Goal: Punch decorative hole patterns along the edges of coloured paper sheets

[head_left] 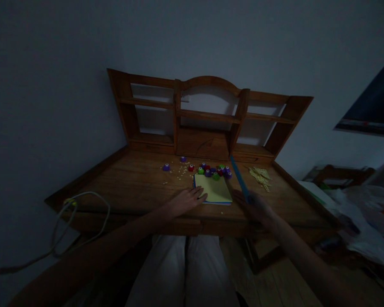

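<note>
My left hand (189, 200) lies with its fingers stretched out over the left edge of a stack of square coloured paper (213, 187), a yellow sheet on top and blue and purple edges showing below. To the right of the stack, my right hand (254, 205) is closed on the near end of a long, thin blue strip (239, 175). The strip slants up and away toward the back of the desk; whether it is a ruler or folded paper I cannot tell. Just behind the stack sits a cluster of small purple, green and red one-eyed figures (215, 175).
Small pale bits (181, 172) are scattered left of the cluster, near a purple figure (166, 167). Yellowish cut-out pieces (260, 177) lie at the right. A wooden shelf unit (208, 114) borders the desk's back. A white cable (94, 194) loops over the left front edge.
</note>
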The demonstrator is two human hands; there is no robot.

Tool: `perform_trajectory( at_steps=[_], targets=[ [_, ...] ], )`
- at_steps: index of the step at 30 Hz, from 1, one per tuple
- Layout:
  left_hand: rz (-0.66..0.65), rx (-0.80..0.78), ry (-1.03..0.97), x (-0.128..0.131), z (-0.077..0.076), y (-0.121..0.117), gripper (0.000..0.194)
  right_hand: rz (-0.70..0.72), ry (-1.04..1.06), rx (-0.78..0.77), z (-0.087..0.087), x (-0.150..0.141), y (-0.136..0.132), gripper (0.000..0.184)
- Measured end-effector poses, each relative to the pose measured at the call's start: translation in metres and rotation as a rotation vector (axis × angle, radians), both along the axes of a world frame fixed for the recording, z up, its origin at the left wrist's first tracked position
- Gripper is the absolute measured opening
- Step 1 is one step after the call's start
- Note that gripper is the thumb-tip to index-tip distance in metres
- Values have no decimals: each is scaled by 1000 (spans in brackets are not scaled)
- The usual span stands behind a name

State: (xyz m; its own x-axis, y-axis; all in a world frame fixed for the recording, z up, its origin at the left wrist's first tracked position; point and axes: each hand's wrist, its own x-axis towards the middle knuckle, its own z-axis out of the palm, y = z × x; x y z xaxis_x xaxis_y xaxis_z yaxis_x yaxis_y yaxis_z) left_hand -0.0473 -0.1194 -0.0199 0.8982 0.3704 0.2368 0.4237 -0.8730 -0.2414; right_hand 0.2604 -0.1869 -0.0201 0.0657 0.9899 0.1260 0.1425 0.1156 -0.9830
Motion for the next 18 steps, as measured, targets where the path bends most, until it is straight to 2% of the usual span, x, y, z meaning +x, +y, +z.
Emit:
perform_trajectory(
  at_steps=[2, 4, 6, 9, 11, 14, 16, 18],
  targets=[
    [-1, 0, 15, -2, 2, -1, 42, -3, 150, -157, -2, -9, 5, 25],
    [-13, -9, 2, -4, 3, 0, 35, -11, 240, -242, -1, -15, 7, 22],
    [-18, -31, -22, -7, 2, 1, 30, -37, 284, -270, -1, -18, 8, 20],
    [5, -73, -24, -11, -1, 4, 39, -77, 297, -277, -2, -20, 7, 20],
    [12, -112, -22, -15, -2, 5, 45, -97, 274, -258, -2, -21, 6, 23],
    [-20, -207, -100, -19, 5, 2, 41, -173, 186, -153, 5, -23, 4, 29],
    [34, -298, -250, -19, 15, -1, 43, -194, 152, -48, 19, -27, 1, 30],
    [102, -472, -443, -18, 30, -3, 46, -119, 159, 44, 39, -32, -3, 27]
  ],
)
